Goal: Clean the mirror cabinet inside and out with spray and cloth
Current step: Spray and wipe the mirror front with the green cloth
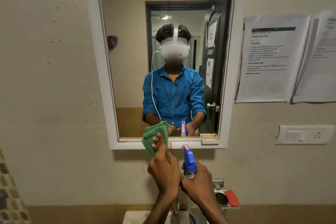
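The mirror cabinet point(101, 60), white-framed with its door closed, hangs on the beige wall straight ahead and reflects a person in a blue shirt. My left hand point(163, 167) grips a folded green cloth point(153, 135) raised at the mirror's lower edge. My right hand point(197, 178) holds a spray bottle with a blue trigger head point(189, 160), nozzle pointing up toward the cabinet's bottom frame. Both hands are close together just below the cabinet.
Printed paper sheets point(269, 56) hang on the wall to the right, above a white switch plate point(303, 135). A metal holder with a red item point(231, 198) sits at the lower right. A white sink edge point(132, 217) and tap lie below my arms.
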Tool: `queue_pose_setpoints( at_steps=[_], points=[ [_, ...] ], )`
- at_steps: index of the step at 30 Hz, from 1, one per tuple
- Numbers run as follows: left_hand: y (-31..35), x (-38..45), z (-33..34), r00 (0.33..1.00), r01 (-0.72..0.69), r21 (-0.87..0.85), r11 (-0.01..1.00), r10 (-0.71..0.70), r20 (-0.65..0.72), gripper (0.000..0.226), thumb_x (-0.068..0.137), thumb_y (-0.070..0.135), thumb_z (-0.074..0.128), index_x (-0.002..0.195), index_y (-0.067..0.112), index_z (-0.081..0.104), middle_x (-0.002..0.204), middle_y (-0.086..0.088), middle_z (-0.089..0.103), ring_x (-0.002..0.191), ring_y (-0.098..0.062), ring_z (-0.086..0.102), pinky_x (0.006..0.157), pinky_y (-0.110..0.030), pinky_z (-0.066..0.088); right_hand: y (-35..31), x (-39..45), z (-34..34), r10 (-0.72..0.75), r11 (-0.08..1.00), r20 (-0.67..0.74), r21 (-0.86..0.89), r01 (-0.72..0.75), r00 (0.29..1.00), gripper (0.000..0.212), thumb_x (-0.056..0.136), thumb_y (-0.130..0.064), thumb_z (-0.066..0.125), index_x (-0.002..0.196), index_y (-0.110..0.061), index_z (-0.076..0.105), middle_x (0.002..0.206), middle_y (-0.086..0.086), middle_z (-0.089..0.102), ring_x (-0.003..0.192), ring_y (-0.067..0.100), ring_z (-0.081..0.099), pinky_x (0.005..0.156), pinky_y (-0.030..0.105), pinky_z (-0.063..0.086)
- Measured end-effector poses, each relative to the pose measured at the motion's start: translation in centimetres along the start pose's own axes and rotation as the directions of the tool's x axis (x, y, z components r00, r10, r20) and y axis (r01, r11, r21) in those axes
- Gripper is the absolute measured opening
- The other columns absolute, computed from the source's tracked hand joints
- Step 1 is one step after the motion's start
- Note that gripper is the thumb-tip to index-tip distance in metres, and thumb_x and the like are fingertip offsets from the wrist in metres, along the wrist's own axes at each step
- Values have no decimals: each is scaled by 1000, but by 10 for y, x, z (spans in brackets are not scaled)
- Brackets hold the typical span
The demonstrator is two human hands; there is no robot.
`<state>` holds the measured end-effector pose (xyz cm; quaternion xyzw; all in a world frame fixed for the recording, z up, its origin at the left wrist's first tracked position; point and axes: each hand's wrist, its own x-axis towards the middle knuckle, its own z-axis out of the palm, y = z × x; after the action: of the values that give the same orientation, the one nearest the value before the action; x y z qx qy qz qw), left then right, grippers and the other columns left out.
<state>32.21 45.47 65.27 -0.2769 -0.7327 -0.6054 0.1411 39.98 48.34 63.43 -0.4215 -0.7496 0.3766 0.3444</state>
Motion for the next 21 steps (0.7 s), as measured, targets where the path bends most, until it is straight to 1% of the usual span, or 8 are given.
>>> queue_pose_setpoints(
  at_steps=[2, 3, 7, 11, 13, 17, 19, 21],
  points=[
    [6, -4, 4, 1000, 7, 19, 1000, -7, 16, 46, 88, 16, 62, 132, 28, 54, 104, -13, 72, 82, -33, 66, 71, -32, 49, 5, 1, -4, -8, 1000, -22, -16, 8, 1000, 23, 75, -16, 76, 79, -24, 55, 71, -5, 61, 70, 15, 61, 70, 27, 55],
    [10, -6, 6, 1000, 8, 22, 1000, -8, 20, 46, 88, 16, 62, 132, 28, 54, 102, -13, 72, 81, -33, 66, 70, -31, 48, 8, 1, -7, -14, 1000, -26, -24, 14, 1000, 23, 76, -17, 76, 78, -25, 54, 70, -7, 60, 68, 12, 59, 68, 24, 52],
    [21, -14, 12, 999, 18, -5, 1000, -18, 34, 38, 86, 15, 65, 124, 24, 62, 91, -15, 73, 73, -31, 66, 65, -27, 43, 15, 7, -16, -12, 1000, -28, -24, 11, 1000, 22, 78, -22, 77, 88, -25, 57, 72, -11, 58, 69, 6, 56, 62, 13, 41],
    [28, -20, 20, 998, 34, -17, 999, -33, 48, 34, 85, 14, 67, 119, 20, 65, 88, -13, 73, 69, -24, 64, 64, -26, 45, 20, 10, -27, -6, 998, -10, -70, 5, 1000, 19, 81, -27, 75, 89, -21, 59, 72, -8, 58, 66, 5, 53, 58, 8, 36],
    [31, -23, 24, 999, 29, -31, 999, -28, 47, 35, 85, 14, 68, 119, 20, 65, 86, -12, 73, 64, -19, 59, 62, -24, 43, 22, 9, -33, -14, 996, -23, -88, 12, 1000, 18, 81, -26, 75, 87, -21, 59, 71, -8, 57, 65, 4, 52, 58, 7, 35],
    [37, -31, 34, 999, -6, -39, 999, 7, 43, 35, 83, 14, 70, 118, 22, 67, 80, -6, 72, 57, -8, 47, 57, -18, 38, 25, 8, -47, -32, 998, -24, -61, 31, 999, 21, 80, -23, 77, 94, -18, 62, 77, -6, 61, 71, 6, 56, 64, 11, 41],
    [39, -34, 38, 999, -16, -39, 999, 18, 34, 32, 82, 14, 71, 113, 21, 69, 76, -4, 71, 55, -6, 46, 54, -14, 35, 24, 9, -54, -25, 998, -1, -54, 25, 1000, 25, 81, -23, 77, 101, -15, 64, 84, -3, 64, 77, 12, 59, 73, 19, 48],
    [42, -37, 43, 999, -28, -43, 999, 29, 32, 36, 82, 14, 72, 117, 22, 67, 77, -4, 72, 56, -7, 47, 54, -15, 37, 23, 9, -60, -8, 997, 25, -73, 9, 1000, 28, 82, -25, 75, 105, -13, 64, 89, 0, 64, 82, 17, 60, 83, 27, 51]
  ],
)
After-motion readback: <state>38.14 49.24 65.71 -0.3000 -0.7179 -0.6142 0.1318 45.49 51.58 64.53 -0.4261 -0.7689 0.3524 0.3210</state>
